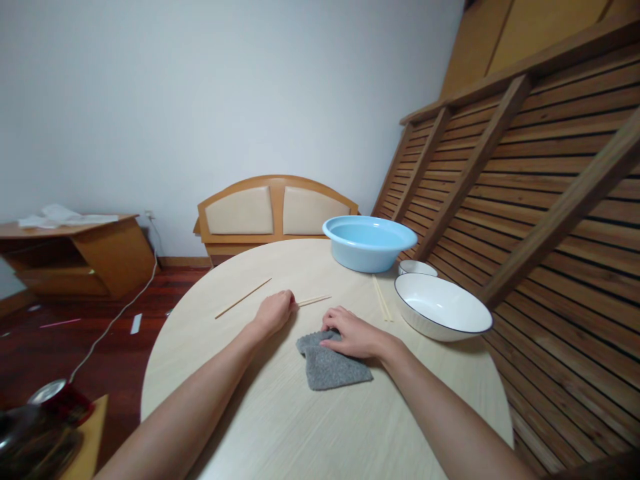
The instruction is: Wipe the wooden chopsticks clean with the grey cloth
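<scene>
My left hand (275, 312) is closed round the near end of a pair of thin chopsticks (314, 301), whose tips point right over the round table. My right hand (354, 333) rests on a folded grey cloth (336, 370), its thumb over the cloth and its fingers curled at the cloth's upper edge. Left of my left hand lies a brown chopstick (243, 298). Another pale pair of chopsticks (383, 299) lies beyond my right hand, beside a large white bowl (440, 333) with a dark rim.
A light blue basin (365, 257) stands at the table's (280, 427) far edge. A small white bowl (418, 268) sits between it and the large bowl. A slatted wooden frame (520, 167) leans close on the right. A can (63, 400) stands at lower left.
</scene>
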Available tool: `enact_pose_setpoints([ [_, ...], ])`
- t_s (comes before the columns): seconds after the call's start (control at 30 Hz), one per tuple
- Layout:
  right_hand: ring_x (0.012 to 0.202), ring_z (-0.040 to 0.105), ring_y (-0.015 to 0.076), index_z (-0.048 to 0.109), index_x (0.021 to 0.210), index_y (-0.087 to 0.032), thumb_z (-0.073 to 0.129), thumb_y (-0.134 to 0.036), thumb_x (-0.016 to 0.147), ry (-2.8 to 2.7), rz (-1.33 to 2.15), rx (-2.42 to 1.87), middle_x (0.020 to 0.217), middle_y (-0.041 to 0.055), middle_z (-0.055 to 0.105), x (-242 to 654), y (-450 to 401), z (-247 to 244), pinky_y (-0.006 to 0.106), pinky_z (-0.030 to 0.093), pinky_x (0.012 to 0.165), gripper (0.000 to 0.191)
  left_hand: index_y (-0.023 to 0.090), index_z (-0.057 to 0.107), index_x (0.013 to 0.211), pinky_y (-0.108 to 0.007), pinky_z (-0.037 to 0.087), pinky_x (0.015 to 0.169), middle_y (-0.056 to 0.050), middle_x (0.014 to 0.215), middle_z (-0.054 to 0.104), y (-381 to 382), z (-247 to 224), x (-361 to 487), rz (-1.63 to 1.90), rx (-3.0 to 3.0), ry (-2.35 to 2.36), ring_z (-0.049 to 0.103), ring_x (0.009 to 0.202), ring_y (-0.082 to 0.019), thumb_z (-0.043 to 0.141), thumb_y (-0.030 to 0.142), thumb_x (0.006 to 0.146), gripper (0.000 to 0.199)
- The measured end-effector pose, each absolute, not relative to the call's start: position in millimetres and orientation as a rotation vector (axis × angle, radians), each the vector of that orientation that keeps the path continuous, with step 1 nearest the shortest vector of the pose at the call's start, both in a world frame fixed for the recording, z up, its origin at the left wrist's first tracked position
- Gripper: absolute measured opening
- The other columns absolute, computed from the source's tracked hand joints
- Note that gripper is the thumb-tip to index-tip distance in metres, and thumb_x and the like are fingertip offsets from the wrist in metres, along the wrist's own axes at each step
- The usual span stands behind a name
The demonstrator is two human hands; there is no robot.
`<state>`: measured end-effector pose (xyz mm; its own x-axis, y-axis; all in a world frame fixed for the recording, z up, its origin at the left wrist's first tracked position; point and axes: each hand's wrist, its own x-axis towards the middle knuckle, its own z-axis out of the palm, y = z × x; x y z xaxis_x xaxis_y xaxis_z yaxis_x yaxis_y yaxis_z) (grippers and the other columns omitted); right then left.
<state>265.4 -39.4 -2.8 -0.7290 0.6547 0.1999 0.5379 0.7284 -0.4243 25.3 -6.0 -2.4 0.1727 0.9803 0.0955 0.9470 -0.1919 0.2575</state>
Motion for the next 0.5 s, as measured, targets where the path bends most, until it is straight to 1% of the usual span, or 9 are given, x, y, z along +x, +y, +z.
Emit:
enact_pose_setpoints([
  [0.1, 0.102, 0.056, 0.0211, 0.064, 0.096, -0.017, 0.066, -0.033, 0.09, -2.611, 0.482, -0.899, 0.103, 0.007, 0.063, 262.3, -39.0, -5.9, 0.033, 0.045, 0.091, 0.017, 0.018, 0.064, 0.111, -0.023, 0.048, 0.084, -0.01, 0.114, 0.068, -7.2, -0.2, 25.9, 0.454, 2.266, 1.881, 0.064, 0.099, -0.015, 0.036, 0.033, 0.093, 0.036],
  [0.23, 0.091, 0.06, 0.0194, 0.062, 0.098, -0.018, 0.058, -0.032, 0.095, -2.534, 0.532, -1.013, 0.098, 0.0057, 0.066, 263.2, -39.8, -1.4, 0.031, 0.045, 0.082, 0.015, 0.02, 0.064, 0.118, -0.021, 0.048, 0.089, -0.008, 0.12, 0.067, -3.9, -2.0, 24.5, 0.586, 2.296, 1.804, 0.063, 0.105, -0.013, 0.037, 0.022, 0.09, 0.039],
  [0.3, 0.089, 0.061, 0.0187, 0.06, 0.1, -0.019, 0.056, -0.03, 0.096, -2.452, 0.56, -1.044, 0.098, 0.0046, 0.067, 266.1, -39.7, 3.4, 0.029, 0.044, 0.079, 0.013, 0.023, 0.067, 0.116, -0.02, 0.048, 0.089, -0.006, 0.12, 0.068, -1.3, -3.6, 22.9, 0.613, 2.314, 1.739, 0.064, 0.105, -0.013, 0.04, 0.02, 0.089, 0.039],
  [0.4, 0.092, 0.062, 0.0181, 0.058, 0.104, -0.02, 0.058, -0.026, 0.094, -2.314, 0.522, -1.018, 0.102, 0.0038, 0.068, 270.9, -37.7, 9.6, 0.028, 0.044, 0.081, 0.011, 0.026, 0.073, 0.106, -0.02, 0.049, 0.084, -0.003, 0.111, 0.073, 0.2, -2.8, 21.6, 0.619, 2.297, 1.672, 0.067, 0.096, -0.013, 0.047, 0.029, 0.089, 0.031],
  [0.5, 0.097, 0.062, 0.0182, 0.056, 0.107, -0.02, 0.058, -0.025, 0.094, -2.184, 0.446, -1.008, 0.105, 0.0045, 0.067, 274.4, -34.1, 11.3, 0.029, 0.044, 0.086, 0.014, 0.024, 0.075, 0.102, -0.018, 0.048, 0.076, -0.003, 0.105, 0.076, -2.5, 2.1, 24.3, 0.639, 2.225, 1.578, 0.067, 0.086, -0.012, 0.052, 0.037, 0.087, 0.03],
])
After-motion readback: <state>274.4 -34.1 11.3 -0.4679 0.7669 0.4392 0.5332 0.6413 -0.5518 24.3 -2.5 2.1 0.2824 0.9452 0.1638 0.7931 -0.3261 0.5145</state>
